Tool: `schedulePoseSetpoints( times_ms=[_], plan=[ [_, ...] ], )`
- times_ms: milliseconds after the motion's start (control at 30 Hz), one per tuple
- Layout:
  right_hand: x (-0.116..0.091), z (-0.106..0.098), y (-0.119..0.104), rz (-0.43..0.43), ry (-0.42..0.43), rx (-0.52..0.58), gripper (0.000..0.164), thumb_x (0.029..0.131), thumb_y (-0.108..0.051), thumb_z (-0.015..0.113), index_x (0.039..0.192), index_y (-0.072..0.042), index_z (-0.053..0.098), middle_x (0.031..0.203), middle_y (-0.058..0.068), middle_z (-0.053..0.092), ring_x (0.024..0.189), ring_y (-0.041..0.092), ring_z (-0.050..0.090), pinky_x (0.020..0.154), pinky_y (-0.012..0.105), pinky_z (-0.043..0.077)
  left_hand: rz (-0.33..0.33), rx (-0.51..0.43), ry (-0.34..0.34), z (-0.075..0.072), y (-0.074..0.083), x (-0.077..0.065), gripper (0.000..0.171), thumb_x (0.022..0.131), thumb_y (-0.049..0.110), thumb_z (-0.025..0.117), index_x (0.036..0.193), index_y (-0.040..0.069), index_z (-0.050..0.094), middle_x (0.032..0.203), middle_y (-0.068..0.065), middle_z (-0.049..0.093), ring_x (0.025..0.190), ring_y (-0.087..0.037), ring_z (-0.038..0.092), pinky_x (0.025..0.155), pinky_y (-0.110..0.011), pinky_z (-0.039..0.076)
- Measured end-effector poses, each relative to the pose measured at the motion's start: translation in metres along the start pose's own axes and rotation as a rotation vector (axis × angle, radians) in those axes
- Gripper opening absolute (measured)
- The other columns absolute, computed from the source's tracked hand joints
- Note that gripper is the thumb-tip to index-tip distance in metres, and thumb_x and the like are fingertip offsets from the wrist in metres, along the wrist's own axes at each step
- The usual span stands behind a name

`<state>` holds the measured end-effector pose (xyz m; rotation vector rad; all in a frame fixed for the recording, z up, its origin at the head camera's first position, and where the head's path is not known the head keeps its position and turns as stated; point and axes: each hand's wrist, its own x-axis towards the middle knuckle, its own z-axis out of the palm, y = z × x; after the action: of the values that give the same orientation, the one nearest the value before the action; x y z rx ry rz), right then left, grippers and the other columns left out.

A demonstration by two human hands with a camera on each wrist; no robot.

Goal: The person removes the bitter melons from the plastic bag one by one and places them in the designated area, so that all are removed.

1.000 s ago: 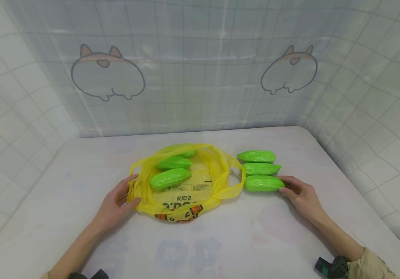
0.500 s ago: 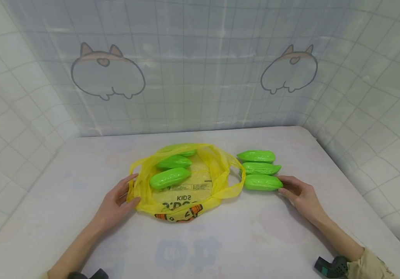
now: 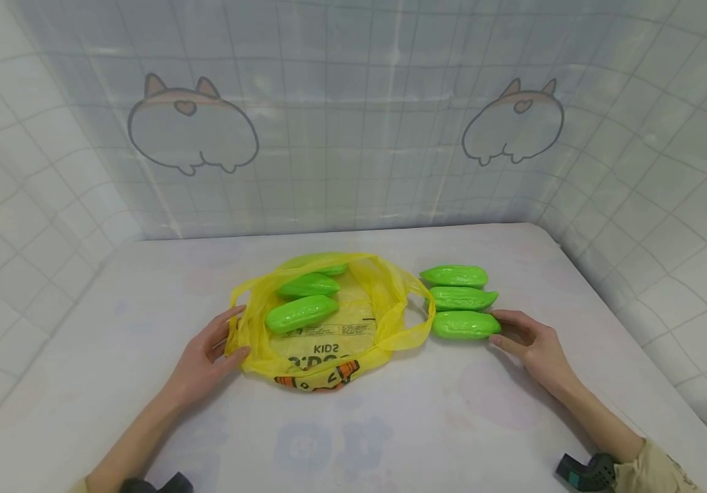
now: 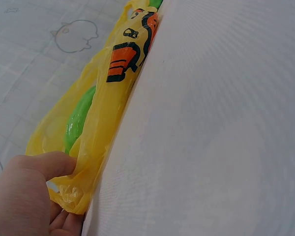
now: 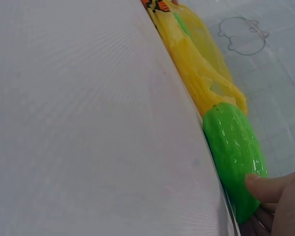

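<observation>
An open yellow plastic bag (image 3: 353,342) with printed letters lies on the table. Several shiny green bitter melons (image 3: 301,314) show inside it. At the bag's left edge my left hand (image 3: 205,356) pinches the plastic; in the left wrist view the thumb (image 4: 59,164) lies over it, fingers underneath. To the bag's right lie three more bitter melons in a stack of rows, pointing sideways. My right hand (image 3: 532,346) holds the nearest bitter melon (image 3: 464,325) by its right tip. The right wrist view has the thumb (image 5: 265,188) on the front; the other fingers are partly hidden behind.
The far bitter melon (image 3: 454,276) and the middle bitter melon (image 3: 461,298) lie just behind the held one. The bag's right handle loop (image 3: 421,322) reaches up to them. White tile-patterned sheets (image 3: 353,137) stand behind and beside the white table (image 3: 353,445).
The right thumb has shifted slightly left along the nearest bitter melon, which sits a little nearer than half a second ago. The left hand and the bag stay put.
</observation>
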<state>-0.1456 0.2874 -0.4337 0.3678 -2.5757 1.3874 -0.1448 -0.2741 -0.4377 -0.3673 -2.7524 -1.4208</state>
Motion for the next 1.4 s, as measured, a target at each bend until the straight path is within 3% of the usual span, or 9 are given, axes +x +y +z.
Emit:
schedulePoseSetpoints(
  times_ms=[433, 833, 1067, 1200, 1400],
  plan=[
    [0.000, 0.001, -0.001, -0.008, 0.005, -0.026, 0.041, 0.090, -0.013, 0.075, 0.129, -0.011, 0.065, 0.126, 0.010, 0.066, 0.113, -0.011, 0.056, 0.099, 0.006, 0.042, 0.012, 0.000, 0.009, 0.000, -0.001, 0.000, 0.068, 0.097, 0.024, 0.068, 0.155, 0.030, 0.035, 0.160, -0.015, 0.033, 0.142, -0.043, 0.038, 0.096, 0.000, 0.034],
    [-0.001, 0.002, -0.001, 0.023, 0.022, 0.028, 0.041, 0.090, -0.014, 0.075, 0.129, -0.010, 0.063, 0.127, 0.009, 0.065, 0.115, -0.005, 0.058, 0.102, 0.008, 0.040, -0.001, 0.013, 0.005, 0.000, 0.001, 0.000, 0.069, 0.096, 0.025, 0.068, 0.155, 0.032, 0.034, 0.161, -0.013, 0.033, 0.142, -0.043, 0.038, 0.096, 0.000, 0.033],
    [0.000, 0.001, -0.007, -0.101, 0.106, 0.097, 0.039, 0.089, 0.003, 0.071, 0.127, 0.001, 0.063, 0.125, 0.020, 0.064, 0.117, 0.005, 0.060, 0.104, 0.012, 0.042, -0.005, 0.012, 0.002, -0.001, 0.002, 0.000, 0.068, 0.096, 0.025, 0.068, 0.155, 0.031, 0.034, 0.160, -0.014, 0.033, 0.142, -0.044, 0.038, 0.096, -0.001, 0.035],
    [0.001, 0.004, -0.016, -0.171, 0.165, 0.190, 0.039, 0.086, 0.014, 0.067, 0.124, 0.009, 0.062, 0.122, 0.023, 0.063, 0.117, 0.011, 0.061, 0.104, 0.018, 0.045, -0.014, 0.014, -0.003, -0.001, 0.003, 0.000, 0.068, 0.096, 0.026, 0.068, 0.155, 0.032, 0.034, 0.161, -0.014, 0.032, 0.143, -0.043, 0.037, 0.097, -0.002, 0.035],
    [0.005, 0.020, -0.033, -0.235, 0.160, 0.292, 0.040, 0.082, 0.022, 0.065, 0.121, 0.014, 0.061, 0.118, 0.032, 0.060, 0.117, 0.017, 0.060, 0.107, 0.023, 0.045, -0.008, 0.012, 0.000, -0.001, 0.002, 0.000, 0.068, 0.096, 0.027, 0.068, 0.155, 0.032, 0.034, 0.161, -0.013, 0.032, 0.142, -0.044, 0.038, 0.096, -0.001, 0.034]
  ],
)
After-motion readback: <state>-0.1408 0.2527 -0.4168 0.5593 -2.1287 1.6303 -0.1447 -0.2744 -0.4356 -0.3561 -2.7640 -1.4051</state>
